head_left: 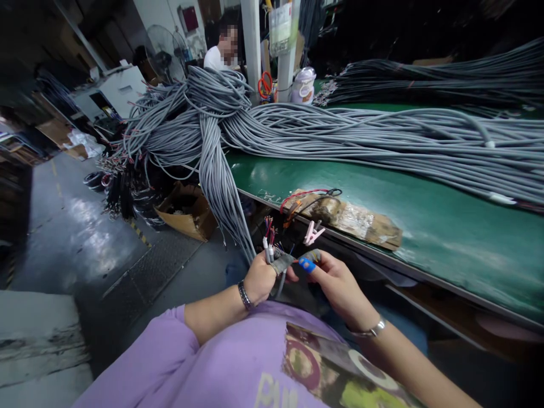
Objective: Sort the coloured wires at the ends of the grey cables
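Observation:
Grey cables [269, 255] with white collars and fanned-out coloured wire ends stand up from my left hand [263, 275], whose fingers are closed around them. Its thumb is wrapped in grey tape. My right hand [331, 275] pinches a thin reddish wire [295, 260] that leads out of the left hand; a blue cover sits on one of its fingertips and grey tape on another. Both hands are close together in front of the purple shirt, just off the table edge. A pale pink clip [313, 233] is at the edge just beyond the right hand.
A taped wooden board [361, 224] lies along the front edge of the green table [272, 175], with red and black leads beside it. A long bundle of grey cables [340, 133] crosses the table and hangs off its end. A cardboard box [187, 212] stands below; a person [216, 56] sits behind.

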Demonstrator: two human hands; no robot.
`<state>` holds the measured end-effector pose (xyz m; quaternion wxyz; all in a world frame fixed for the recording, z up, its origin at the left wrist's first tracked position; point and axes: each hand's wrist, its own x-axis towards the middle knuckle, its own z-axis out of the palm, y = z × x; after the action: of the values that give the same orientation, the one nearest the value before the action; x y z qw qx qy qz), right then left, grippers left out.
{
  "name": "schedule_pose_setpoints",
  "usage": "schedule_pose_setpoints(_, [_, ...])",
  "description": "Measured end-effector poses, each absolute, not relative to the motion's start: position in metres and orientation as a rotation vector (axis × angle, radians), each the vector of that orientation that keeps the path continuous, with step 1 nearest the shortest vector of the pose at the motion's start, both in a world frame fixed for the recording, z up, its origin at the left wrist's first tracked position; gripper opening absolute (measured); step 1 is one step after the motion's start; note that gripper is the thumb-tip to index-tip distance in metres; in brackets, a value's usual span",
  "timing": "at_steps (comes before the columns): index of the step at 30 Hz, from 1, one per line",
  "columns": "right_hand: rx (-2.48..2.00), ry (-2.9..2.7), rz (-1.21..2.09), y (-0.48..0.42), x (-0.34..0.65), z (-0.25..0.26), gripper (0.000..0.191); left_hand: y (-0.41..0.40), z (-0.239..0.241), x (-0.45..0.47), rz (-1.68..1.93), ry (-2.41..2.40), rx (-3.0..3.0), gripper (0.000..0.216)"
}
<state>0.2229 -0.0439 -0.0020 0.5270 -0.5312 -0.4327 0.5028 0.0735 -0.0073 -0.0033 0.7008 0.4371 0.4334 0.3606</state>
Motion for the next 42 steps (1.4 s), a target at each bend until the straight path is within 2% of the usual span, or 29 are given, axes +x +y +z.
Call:
schedule_pose_setpoints(5, [-1.263, -1.049, 1.162, -0.044, 0.222, -0.004, 0.034, -0.005, -0.005, 0.072, 0.805, 0.996, 0.954, 0.039])
schedule_pose_setpoints(9, [-1.198, -1.050, 1.282, -0.046, 0.228, -0.007, 0.033, -0.001, 0.001, 0.066, 0.764, 0.967, 1.019, 0.040])
schedule_pose_setpoints(17, [-0.936, -0.520, 1.594, -0.031, 0.249, -0.021, 0.043, 0.018, 0.020, 0.058, 0.457, 0.796, 1.089, 0.042])
schedule_pose_setpoints(20, [-0.909, -0.474, 1.649, -0.017, 0.251, -0.022, 0.040, 0.029, 0.025, 0.061, 0.282, 0.694, 1.109, 0.039])
schedule_pose_setpoints(23, [-0.876, -0.560, 1.626, -0.008, 0.248, -0.018, 0.040, 0.040, 0.028, 0.068, 0.192, 0.597, 1.112, 0.036])
schedule_pose_setpoints(28, [-0.953, -0.702, 1.346, -0.004, 0.240, -0.012, 0.044, 0.056, 0.024, 0.079, 0.098, 0.460, 1.069, 0.033])
schedule_pose_setpoints(33, [-0.827, -0.576, 1.483, 0.001, 0.234, -0.009, 0.049, 0.066, 0.015, 0.083, 0.043, 0.403, 0.995, 0.033])
schedule_pose_setpoints(42, [-0.757, -0.353, 1.479, 0.005, 0.226, -0.005, 0.041, 0.071, 0.007, 0.086, 0.008, 0.396, 0.949, 0.032])
